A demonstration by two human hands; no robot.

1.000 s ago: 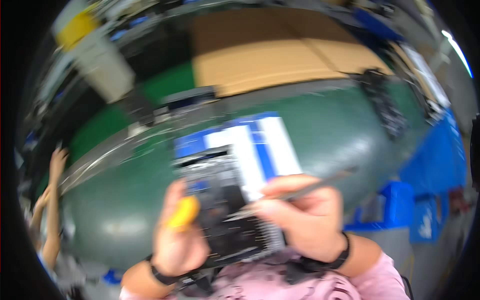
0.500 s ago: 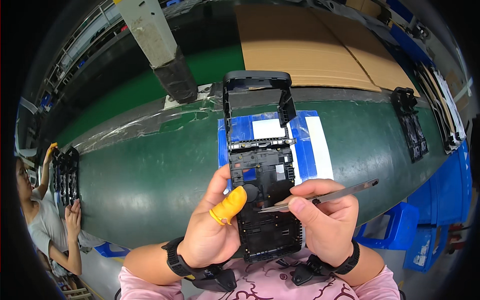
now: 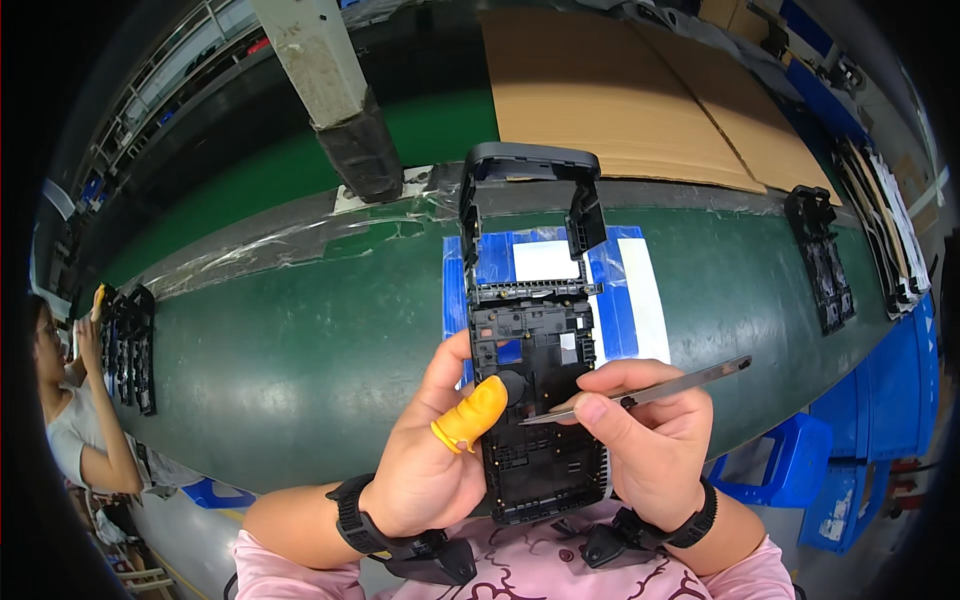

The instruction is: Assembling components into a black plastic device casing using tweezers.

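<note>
A long black plastic housing (image 3: 545, 350) with an open frame at its far end is held up in front of me. My left hand (image 3: 430, 450) grips its left edge, the thumb in a yellow finger cot (image 3: 470, 415) pressing near a dark round part. Between thumb and fingers, my right hand (image 3: 650, 430) pinches metal tweezers (image 3: 690, 381). Their tips point left over the middle of the housing's inner face; whether they touch it or hold anything is too small to tell. Beyond the housing lies a blue and white sheet (image 3: 630, 300) on the green table (image 3: 300, 370).
Another black housing (image 3: 823, 260) lies at the right, near a stack of boards (image 3: 880, 225). Cardboard (image 3: 620, 110) covers the far side behind a pillar (image 3: 330, 90). At the left a co-worker (image 3: 90, 430) handles black parts (image 3: 130, 350). A blue stool (image 3: 775, 460) stands lower right.
The housing and my left hand have shifted slightly right in the picture. The tweezers stay over the housing's middle. At the left, the co-worker's arms have moved.
</note>
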